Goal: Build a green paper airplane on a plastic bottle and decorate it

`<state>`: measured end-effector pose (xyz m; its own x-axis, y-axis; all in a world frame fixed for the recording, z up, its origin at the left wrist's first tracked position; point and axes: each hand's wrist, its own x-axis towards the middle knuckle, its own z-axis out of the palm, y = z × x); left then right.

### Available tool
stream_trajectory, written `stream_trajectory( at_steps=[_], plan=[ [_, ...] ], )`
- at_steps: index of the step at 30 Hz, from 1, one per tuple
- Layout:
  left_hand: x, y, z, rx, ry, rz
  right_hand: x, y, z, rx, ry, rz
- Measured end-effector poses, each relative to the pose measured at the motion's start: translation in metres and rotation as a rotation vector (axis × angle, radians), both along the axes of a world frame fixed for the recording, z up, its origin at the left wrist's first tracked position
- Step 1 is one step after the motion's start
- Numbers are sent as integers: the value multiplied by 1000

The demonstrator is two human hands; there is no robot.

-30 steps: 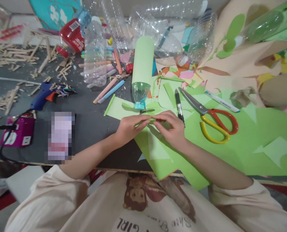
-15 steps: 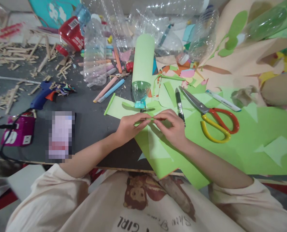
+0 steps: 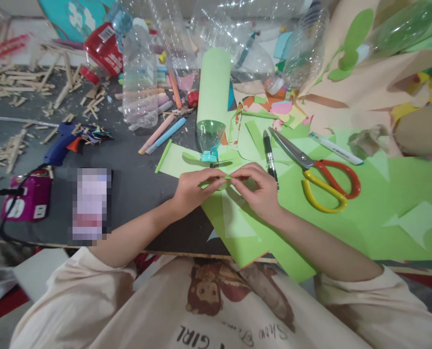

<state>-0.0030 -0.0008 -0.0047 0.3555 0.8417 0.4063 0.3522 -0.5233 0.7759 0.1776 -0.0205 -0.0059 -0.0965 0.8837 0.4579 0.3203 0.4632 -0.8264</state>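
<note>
Thumb and fingers of my left hand (image 3: 195,188) pinch one side of a small piece of green paper (image 3: 228,177). My right hand (image 3: 256,188) pinches the same piece from the other side, so the fingertips of both hands almost meet. Most of the piece is hidden by the fingers. Just beyond lies a clear bottle (image 3: 209,135) wrapped in light green paper, its blue cap facing me. A black pen (image 3: 270,162) rests right of my right hand, beside large scissors (image 3: 310,167) with red and yellow handles. Green paper sheets (image 3: 292,228) spread beneath my right forearm.
To the left are a blue glue gun (image 3: 64,140), a purple box (image 3: 29,196) with black cables, a phone (image 3: 90,203) and scattered wooden sticks (image 3: 18,80). Several clear bottles (image 3: 139,82) and rolled paper tubes (image 3: 165,135) lie behind. Another person's arm (image 3: 424,128) enters at right.
Both hands stay in nearly the same place, still pinching the small green paper piece. The whole view has shifted very slightly.
</note>
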Motion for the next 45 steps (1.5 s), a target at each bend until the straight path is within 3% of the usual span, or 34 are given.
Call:
stream_trajectory(
  at_steps=[6,22,38,45],
  plan=[
    [0,2,2,99,14,-5,0,0,-1,8,-3,9],
    [2,1,3,70,18,-3,0,1,-1,9,-12,22],
    [2,5,4,201,4,-28,0,2,0,21,-17,7],
    [1,4,2,142,9,-37,0,1,0,4,-28,21]
  ],
)
